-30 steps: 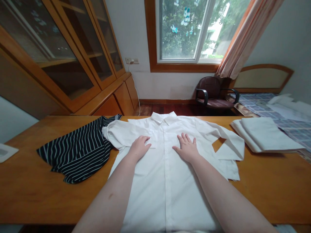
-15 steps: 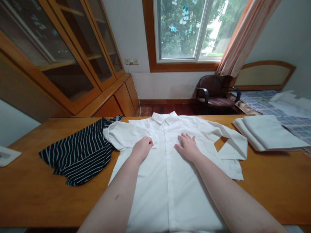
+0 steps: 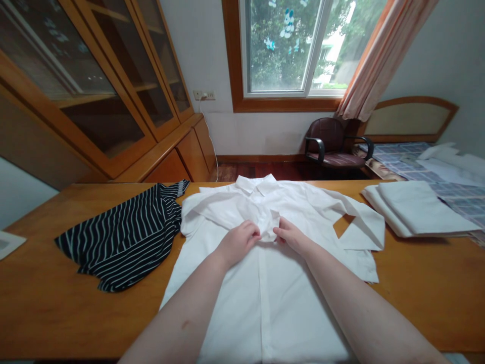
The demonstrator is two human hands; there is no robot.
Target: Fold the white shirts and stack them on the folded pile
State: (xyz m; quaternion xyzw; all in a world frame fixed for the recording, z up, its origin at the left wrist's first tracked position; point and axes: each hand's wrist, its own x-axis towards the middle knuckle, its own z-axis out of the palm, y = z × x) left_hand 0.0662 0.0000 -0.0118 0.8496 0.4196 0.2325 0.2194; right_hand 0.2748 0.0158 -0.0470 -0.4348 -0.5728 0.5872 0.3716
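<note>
A white button-front shirt (image 3: 242, 298) lies spread on the wooden table, its collar at the far edge. The sleeve on the left (image 3: 223, 210) is folded across the chest, and its cuff end is bunched between my hands. My left hand (image 3: 242, 240) pinches the lower edge of this sleeve. Close beside it, my right hand (image 3: 290, 235) grips the cuff end between thumb and fingers. On the right, the other sleeve (image 3: 367, 222) lies bent out over the table.
A black-and-white striped garment (image 3: 129, 235) lies left of the shirt on the table (image 3: 428, 298). Folded white cloth (image 3: 420, 207) is at the right edge. Beyond stand a brown armchair (image 3: 329, 144), a bed (image 3: 401, 151) and a glass-fronted cabinet (image 3: 144, 91).
The left sleeve has been drawn rightward across the chest. My right hand has gone from lying flat on the shirt to gripping the cuff; my left hand has shifted right and slightly nearer.
</note>
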